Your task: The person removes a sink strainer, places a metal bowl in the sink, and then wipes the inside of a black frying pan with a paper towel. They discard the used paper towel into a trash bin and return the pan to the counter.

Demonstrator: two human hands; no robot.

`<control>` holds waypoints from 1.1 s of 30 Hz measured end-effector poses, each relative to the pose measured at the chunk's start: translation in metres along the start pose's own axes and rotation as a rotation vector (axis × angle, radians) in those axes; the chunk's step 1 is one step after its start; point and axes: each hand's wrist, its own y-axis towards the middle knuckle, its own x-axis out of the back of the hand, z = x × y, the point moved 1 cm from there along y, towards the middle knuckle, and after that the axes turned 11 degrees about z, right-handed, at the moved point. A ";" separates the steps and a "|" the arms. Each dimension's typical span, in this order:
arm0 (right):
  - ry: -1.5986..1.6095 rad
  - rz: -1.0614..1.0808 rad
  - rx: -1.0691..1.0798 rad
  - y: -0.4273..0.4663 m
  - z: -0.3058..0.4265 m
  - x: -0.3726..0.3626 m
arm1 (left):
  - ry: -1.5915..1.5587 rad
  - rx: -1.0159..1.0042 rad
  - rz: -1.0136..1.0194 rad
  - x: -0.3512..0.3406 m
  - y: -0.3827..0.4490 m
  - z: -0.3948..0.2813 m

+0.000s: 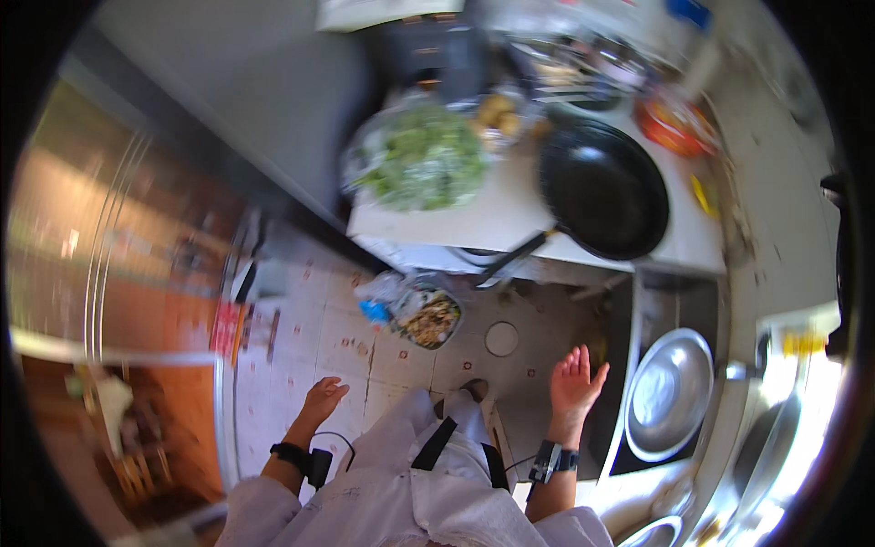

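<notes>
My left hand (323,400) hangs over the tiled floor with nothing in it, its fingers loosely bent. Palm up and fingers apart, my right hand (576,386) is empty beside the sink cabinet. A metal basin (670,394) sits in the sink to the right of it. On the white counter ahead rests a black frying pan (605,191), its handle jutting over the front edge. Left of the pan lies a clear plastic bag of leafy greens (427,161). Behind them, yellowish round items (497,115) are blurred.
A bin of food scraps (432,318) stands on the floor below the counter (506,225). At the left are a sliding glass door (123,260) and a tall grey appliance (273,102). A red package (673,123) lies at the counter's back right.
</notes>
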 end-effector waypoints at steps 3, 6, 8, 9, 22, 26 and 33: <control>-0.154 -0.036 -0.133 -0.012 -0.042 0.004 | 0.184 0.263 -0.075 0.000 -0.043 0.124; -0.328 -0.110 -0.293 -0.026 -0.096 0.005 | -0.091 0.501 -0.114 -0.021 -0.109 0.244; -0.436 -0.126 -0.396 -0.037 -0.148 0.004 | -0.156 0.654 -0.085 -0.044 -0.153 0.320; -0.489 -0.121 -0.456 -0.043 -0.176 0.003 | -0.173 0.730 -0.062 -0.059 -0.174 0.355; -0.880 0.278 -1.213 -0.219 -0.663 -0.072 | -0.669 0.616 -0.367 -0.067 -0.257 0.580; -1.019 0.395 -1.295 -0.271 -0.780 -0.094 | -0.876 0.569 -0.546 0.066 -0.242 0.613; -1.108 0.461 -1.502 -0.335 -0.975 -0.100 | -0.719 0.573 -0.936 0.168 -0.309 0.723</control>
